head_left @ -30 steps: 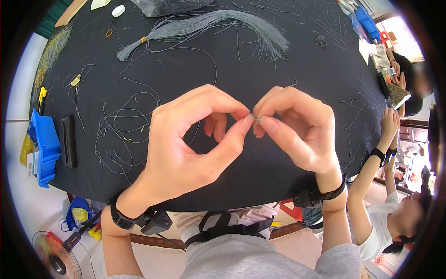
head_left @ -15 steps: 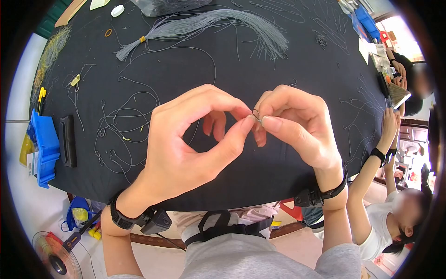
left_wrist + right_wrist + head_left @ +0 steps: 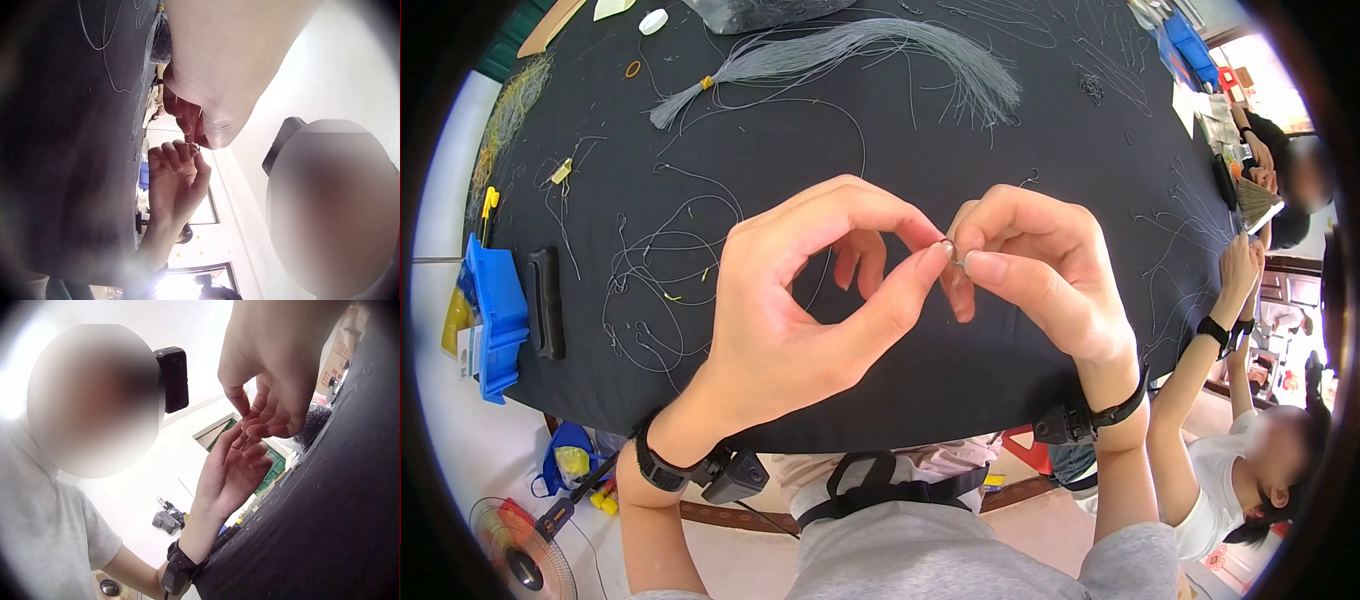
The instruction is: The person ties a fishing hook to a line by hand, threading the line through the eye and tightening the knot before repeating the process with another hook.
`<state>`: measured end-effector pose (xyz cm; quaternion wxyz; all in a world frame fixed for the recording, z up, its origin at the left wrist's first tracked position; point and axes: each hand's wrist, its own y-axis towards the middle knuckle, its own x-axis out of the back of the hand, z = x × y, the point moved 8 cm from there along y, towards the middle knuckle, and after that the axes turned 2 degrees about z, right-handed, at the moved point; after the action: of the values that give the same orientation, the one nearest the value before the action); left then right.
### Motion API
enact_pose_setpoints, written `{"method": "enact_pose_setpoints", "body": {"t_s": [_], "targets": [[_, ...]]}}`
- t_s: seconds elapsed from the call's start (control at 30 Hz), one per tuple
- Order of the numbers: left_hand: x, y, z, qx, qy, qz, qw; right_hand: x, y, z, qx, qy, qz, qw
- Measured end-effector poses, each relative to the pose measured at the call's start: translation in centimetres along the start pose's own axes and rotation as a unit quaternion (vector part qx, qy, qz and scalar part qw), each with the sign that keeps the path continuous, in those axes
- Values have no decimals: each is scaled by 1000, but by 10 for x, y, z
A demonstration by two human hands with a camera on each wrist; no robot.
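Observation:
A small dark hook with a bit of line shows between the fingertips of both hands, above the black tabletop. The left hand pinches it between thumb and index finger, its other fingers curled behind. From the other side the right hand pinches at the line by the hook, its thumb pointing left. In the left wrist view the right hand meets the left at the fingertips. The right wrist view shows the left hand with the right hand above; the hook itself is hard to make out there.
A bundle of grey line lies across the black table. Looped lines with hooks lie left, more at the right. At the left edge are a black case and a blue tray. Two people sit at the right.
The right hand's thumb and fingertips have shifted slightly right and down from the left hand's, exposing more of the hook. The left hand has barely moved.

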<state>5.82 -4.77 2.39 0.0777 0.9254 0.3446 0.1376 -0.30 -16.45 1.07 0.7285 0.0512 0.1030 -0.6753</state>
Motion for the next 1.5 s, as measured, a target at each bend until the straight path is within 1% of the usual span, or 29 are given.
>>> {"method": "enact_pose_setpoints", "body": {"t_s": [0.37,0.57,0.8,0.87,1.07,1.27,1.5], "targets": [[1,-1,1,7,-9,-9,1000,1,0,2,11,-16,5,1000],[0,-2,2,14,-13,-7,1000,0,-1,4,14,-34,-17,999],[-1,-2,1,2,-19,-11,1000,1,-2,6,47,-83,-23,995],[-1,-3,2,4,-23,-12,1000,2,-2,8,43,-101,-30,994],[-1,-3,4,12,-32,-7,999,2,-2,10,73,-127,-34,989],[-3,-2,7,28,-40,3,999,3,-1,8,45,-106,-39,993],[-3,-2,5,24,-21,18,999,4,-2,10,53,-110,-35,992]]}}
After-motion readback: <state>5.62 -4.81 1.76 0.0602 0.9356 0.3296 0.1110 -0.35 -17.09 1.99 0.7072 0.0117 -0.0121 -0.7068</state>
